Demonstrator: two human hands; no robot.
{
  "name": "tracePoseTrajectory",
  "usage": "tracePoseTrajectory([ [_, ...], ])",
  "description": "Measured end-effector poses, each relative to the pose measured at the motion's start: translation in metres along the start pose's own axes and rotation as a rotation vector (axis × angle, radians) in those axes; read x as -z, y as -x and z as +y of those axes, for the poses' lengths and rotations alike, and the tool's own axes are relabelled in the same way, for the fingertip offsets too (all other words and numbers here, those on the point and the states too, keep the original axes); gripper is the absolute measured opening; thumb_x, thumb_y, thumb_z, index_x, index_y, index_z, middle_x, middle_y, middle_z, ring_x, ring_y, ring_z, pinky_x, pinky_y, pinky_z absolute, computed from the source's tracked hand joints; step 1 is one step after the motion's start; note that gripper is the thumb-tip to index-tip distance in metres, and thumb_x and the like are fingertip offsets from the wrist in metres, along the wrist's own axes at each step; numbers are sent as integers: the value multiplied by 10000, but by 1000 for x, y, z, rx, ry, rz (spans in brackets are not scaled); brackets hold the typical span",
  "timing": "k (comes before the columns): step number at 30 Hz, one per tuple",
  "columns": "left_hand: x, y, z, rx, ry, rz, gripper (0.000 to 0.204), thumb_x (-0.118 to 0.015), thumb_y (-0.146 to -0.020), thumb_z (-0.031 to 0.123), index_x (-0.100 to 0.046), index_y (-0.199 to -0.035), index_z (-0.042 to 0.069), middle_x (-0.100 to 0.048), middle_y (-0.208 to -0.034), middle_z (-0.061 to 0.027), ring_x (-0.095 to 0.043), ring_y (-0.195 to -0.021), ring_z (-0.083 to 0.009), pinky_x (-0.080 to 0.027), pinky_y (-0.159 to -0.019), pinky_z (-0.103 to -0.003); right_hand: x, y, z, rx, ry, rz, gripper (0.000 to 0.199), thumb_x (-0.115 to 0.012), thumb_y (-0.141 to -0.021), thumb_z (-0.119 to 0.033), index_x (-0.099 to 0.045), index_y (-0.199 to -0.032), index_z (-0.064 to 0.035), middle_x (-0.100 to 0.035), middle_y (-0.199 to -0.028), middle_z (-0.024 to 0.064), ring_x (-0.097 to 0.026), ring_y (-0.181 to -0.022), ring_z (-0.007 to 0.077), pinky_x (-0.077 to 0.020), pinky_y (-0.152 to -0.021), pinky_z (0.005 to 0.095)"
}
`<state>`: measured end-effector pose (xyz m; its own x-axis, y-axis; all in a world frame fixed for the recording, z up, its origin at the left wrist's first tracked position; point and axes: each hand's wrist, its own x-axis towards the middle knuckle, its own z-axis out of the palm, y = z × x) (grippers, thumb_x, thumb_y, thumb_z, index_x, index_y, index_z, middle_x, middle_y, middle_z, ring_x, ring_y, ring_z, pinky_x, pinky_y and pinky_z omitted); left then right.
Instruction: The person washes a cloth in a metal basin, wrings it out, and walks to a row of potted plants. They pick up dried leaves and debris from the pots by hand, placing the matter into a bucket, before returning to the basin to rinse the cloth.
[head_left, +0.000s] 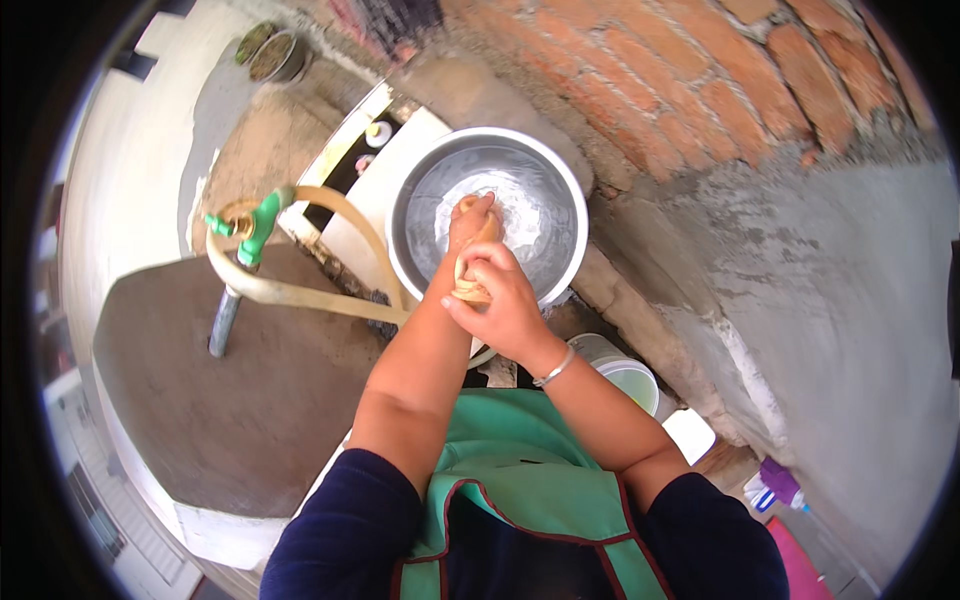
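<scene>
A round metal basin [560, 190] with water in it stands in front of me, below a brick wall. My left hand [470, 218] reaches into the basin and grips the end of a tan rubber hose [300, 295]. My right hand [500, 295] is closed around the same hose just behind the left, over the basin's near rim. The hose loops left and back to a green tap [258, 225] on a metal pipe. I wear a green apron and dark sleeves, with a bracelet on my right wrist.
A concrete slab [200, 380] lies at left under the tap. A brick wall [720, 80] and a grey plastered wall [850, 300] rise at right. A white bucket [625, 375] sits below the basin. A purple bottle [780, 482] stands at the lower right.
</scene>
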<state>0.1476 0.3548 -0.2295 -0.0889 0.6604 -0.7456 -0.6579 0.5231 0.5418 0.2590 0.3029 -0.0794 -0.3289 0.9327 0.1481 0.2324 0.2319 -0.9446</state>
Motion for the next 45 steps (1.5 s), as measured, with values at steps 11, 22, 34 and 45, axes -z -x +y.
tracePoseTrajectory([
  [11,-196,66,-56,214,13,-366,363,-414,-944,413,-520,-926,67,-581,-807,-73,-562,-661,-187,-493,-621,-341,127,4,52,-370,299,762,218,-653,-709,-171,-490,-663,-34,-550,-646,154,-543,-553,342,-456,-540,370],
  [22,-233,83,-127,280,-37,-607,377,-364,-956,405,-547,-941,75,-601,-862,-79,-601,-795,-195,-512,-706,-324,188,52,49,-337,168,781,221,-676,-712,-157,-499,-681,-27,-586,-866,163,-556,-861,348,-438,-813,384],
  [34,-201,90,-156,308,171,-743,364,-420,-941,403,-511,-1105,92,-584,-972,-53,-583,-882,-180,-487,-770,-332,151,49,137,-332,378,1112,183,-610,-793,-164,-523,-685,-46,-558,-658,152,-548,-585,300,-444,-570,375],
  [45,-16,48,38,-288,-350,178,465,-584,-856,313,-413,-1251,137,-554,-1073,-95,-576,-925,-222,-492,-752,-405,98,27,109,-218,357,176,233,-576,-835,-286,-552,-847,-54,-590,-851,136,-565,-794,350,-453,-705,411],
])
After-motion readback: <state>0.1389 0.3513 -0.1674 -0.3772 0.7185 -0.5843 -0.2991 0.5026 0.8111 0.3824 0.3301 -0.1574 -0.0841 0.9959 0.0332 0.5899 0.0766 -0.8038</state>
